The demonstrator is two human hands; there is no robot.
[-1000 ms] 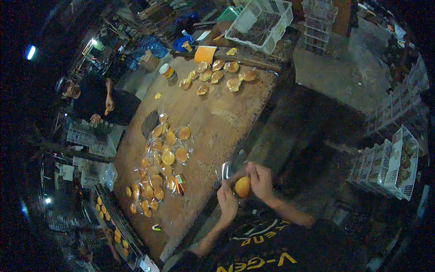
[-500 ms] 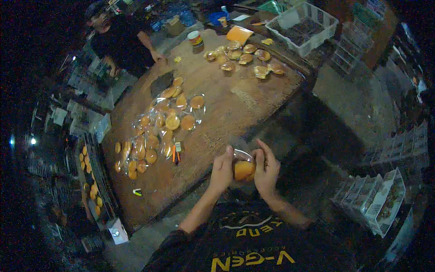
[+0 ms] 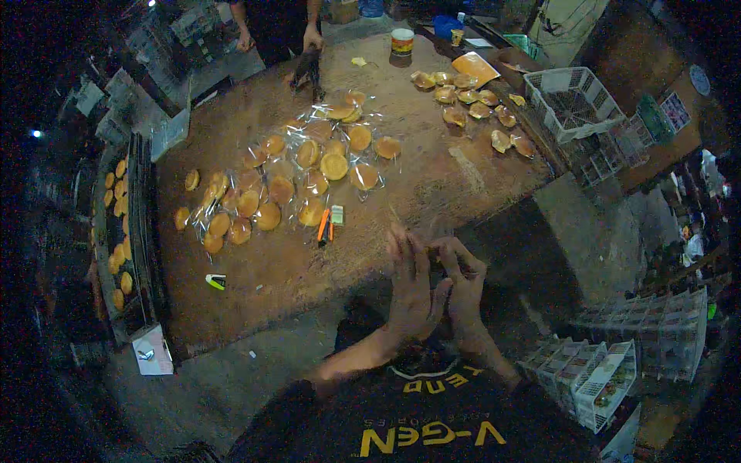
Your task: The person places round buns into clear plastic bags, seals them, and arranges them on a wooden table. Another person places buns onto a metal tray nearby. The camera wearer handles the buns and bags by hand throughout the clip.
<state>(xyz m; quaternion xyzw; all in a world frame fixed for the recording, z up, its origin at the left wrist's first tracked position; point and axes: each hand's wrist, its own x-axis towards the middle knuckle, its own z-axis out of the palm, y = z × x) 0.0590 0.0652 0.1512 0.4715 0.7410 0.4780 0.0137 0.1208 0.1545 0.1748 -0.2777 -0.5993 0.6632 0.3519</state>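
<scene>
Just off the table's near edge, my left hand (image 3: 413, 285) and right hand (image 3: 465, 284) are held close together. The left fingers are straight and pressed together; the right fingers bend inward in a pinch. A faint clear film shows above the fingertips, but whatever lies between the hands is hidden. Round golden buns (image 3: 333, 167), many in clear plastic bags, are heaped on the wooden table (image 3: 262, 305) to my left. By the heap lie an orange-handled cutter (image 3: 325, 228) and a small pale block (image 3: 337, 214). More wrapped buns (image 3: 468, 96) are grouped at the far right.
Across the table stands a person (image 3: 278, 23), one hand by a dark object (image 3: 306, 75). A jar (image 3: 401, 42), white crate (image 3: 575, 104) and orange packet (image 3: 475, 68) sit at the back. A bun tray (image 3: 139, 255) stands left; white crates (image 3: 602, 382) stand lower right. A small green-and-white tool (image 3: 216, 282) lies nearer.
The bagged bun seen between my hands is now out of sight. My hands have come closer together and the left fingers have straightened. The view has shifted, and the person's hand has reached the dark object.
</scene>
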